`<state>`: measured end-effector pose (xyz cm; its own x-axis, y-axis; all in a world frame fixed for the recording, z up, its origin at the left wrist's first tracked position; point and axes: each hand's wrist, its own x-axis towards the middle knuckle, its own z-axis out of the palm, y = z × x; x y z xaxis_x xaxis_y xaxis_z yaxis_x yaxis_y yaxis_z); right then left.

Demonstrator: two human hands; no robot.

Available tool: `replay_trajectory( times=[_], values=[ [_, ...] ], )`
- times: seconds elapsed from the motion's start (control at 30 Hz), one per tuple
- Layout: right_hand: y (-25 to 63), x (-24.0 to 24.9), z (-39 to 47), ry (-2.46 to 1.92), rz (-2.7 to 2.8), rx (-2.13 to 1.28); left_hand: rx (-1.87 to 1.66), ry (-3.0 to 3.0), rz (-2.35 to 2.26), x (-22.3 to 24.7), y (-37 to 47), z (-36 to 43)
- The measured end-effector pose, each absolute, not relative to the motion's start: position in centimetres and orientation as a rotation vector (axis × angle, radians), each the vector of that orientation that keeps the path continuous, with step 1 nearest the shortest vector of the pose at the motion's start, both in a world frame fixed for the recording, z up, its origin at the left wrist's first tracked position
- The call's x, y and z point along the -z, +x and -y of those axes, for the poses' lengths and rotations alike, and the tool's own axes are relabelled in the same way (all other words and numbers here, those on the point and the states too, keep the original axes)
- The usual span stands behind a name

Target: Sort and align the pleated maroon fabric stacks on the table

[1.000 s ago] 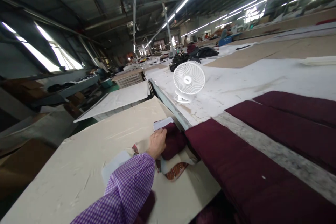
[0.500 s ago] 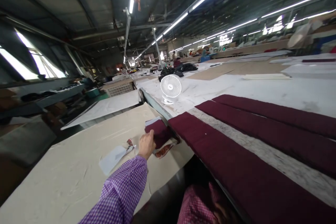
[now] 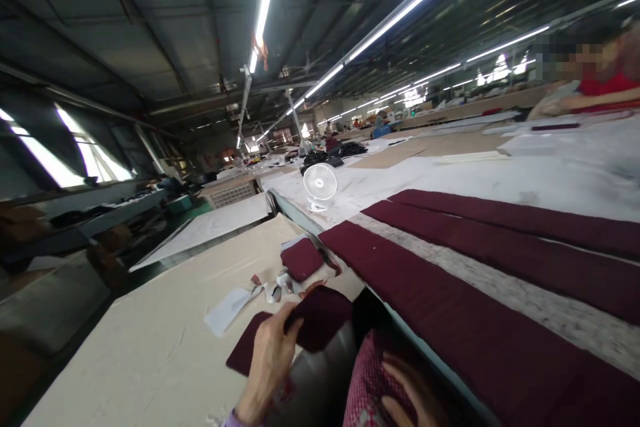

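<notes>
My left hand [image 3: 273, 353] is closed on a dark maroon fabric piece [image 3: 323, 317], pinched between thumb and fingers over the cream-covered table's near edge. A second maroon patch [image 3: 245, 347] shows on the other side of that hand; whether it belongs to the same piece I cannot tell. Farther back lies a small stack of maroon fabric pieces [image 3: 303, 259] with a pale layer at its rear edge. At the bottom, my right hand [image 3: 413, 390] is partly in shadow beside pink checked cloth [image 3: 367, 380], its visible fingers apart and nothing seen in them.
Long maroon fabric strips [image 3: 430, 300] lie across the white table [image 3: 400, 177] on the right. A white clip fan [image 3: 320, 183] stands at its corner. Pale paper [image 3: 227, 312] and small scraps [image 3: 280, 287] lie on the cream cover [image 3: 150, 340]. A blurred person in red [image 3: 607, 83] is at far right.
My left hand has come back from the maroon stack towards me, carrying a maroon piece. Small white scraps now show by the stack. My right hand is more visible, and a person appears at far right.
</notes>
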<state>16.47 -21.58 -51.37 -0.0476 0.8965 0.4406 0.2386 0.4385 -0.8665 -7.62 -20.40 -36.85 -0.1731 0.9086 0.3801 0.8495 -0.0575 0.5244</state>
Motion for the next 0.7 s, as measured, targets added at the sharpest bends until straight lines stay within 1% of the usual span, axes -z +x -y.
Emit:
replay_trajectory(
  times=[0.07, 0.13, 0.17, 0.23, 0.3, 0.37, 0.5, 0.57, 0.7],
  values=[
    [16.1, 47.2, 22.4, -1.017, 1.666, -0.644, -0.985, 1.962, -1.963, 36.2, -5.8, 22.6],
    [15.9, 43.6, 23.2, -1.019, 1.612, -0.604, -0.955, 1.865, -1.753, 35.7, -4.1, 24.5],
    [15.9, 42.3, 23.6, -1.038, 1.578, -0.671, -0.958, 1.796, -1.663, 35.4, -3.3, 25.3],
    [16.0, 40.7, 24.4, -1.068, 1.511, -0.878, -1.114, 1.542, -1.519, 35.2, -2.1, 26.5],
    [16.2, 40.3, 25.1, -1.075, 1.411, -1.041, -1.336, 1.189, -1.331, 35.3, -1.1, 27.6],
    [16.2, 40.5, 25.7, -1.094, 1.325, -1.078, -1.461, 0.877, -1.085, 35.8, -0.1, 28.7],
    [16.2, 41.2, 26.5, -1.236, 1.224, -0.988, -1.439, 0.652, -0.726, 37.2, 1.6, 30.2],
    [16.2, 41.5, 26.5, -1.291, 1.180, -1.036, -1.432, 0.620, -0.681, 37.9, 1.9, 30.5],
    [16.0, 42.4, 26.3, -1.361, 1.122, -1.247, -1.420, 0.619, -0.746, 39.0, 1.6, 30.7]
  ],
)
